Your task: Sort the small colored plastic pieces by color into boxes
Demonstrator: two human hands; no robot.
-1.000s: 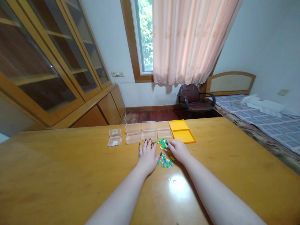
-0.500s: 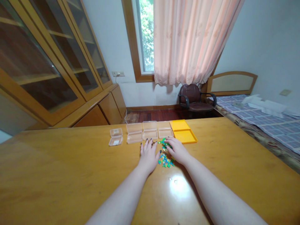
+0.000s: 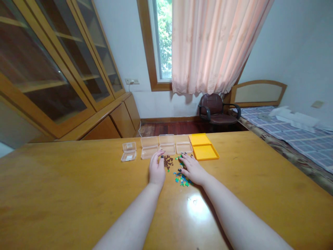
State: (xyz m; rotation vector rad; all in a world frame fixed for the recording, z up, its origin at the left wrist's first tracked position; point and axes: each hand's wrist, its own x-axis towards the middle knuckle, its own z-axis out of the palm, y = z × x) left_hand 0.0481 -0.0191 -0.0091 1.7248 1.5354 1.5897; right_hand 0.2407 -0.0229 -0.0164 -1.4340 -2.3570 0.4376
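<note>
Small brown pieces (image 3: 168, 161) lie in a loose pile on the table. My left hand (image 3: 157, 170) rests on its edge along the left side of that pile, fingers stretched forward and slightly curved. A heap of small green, blue and yellow pieces (image 3: 184, 180) lies nearer to me. My right hand (image 3: 194, 169) is spread over the right part of the pieces, its fingertips at some green pieces (image 3: 179, 158) and its palm hiding others. I see nothing gripped in either hand.
Behind the hands stand open clear plastic boxes (image 3: 150, 152), a smaller clear box (image 3: 128, 156) at the left and an open yellow box (image 3: 206, 152) at the right, all on the wooden table (image 3: 78, 194). A chair (image 3: 214, 109) and a bed (image 3: 291, 128) are beyond.
My left hand has moved left and turned onto its edge, uncovering the brown pieces. My right hand has shifted slightly, with its fingers more spread.
</note>
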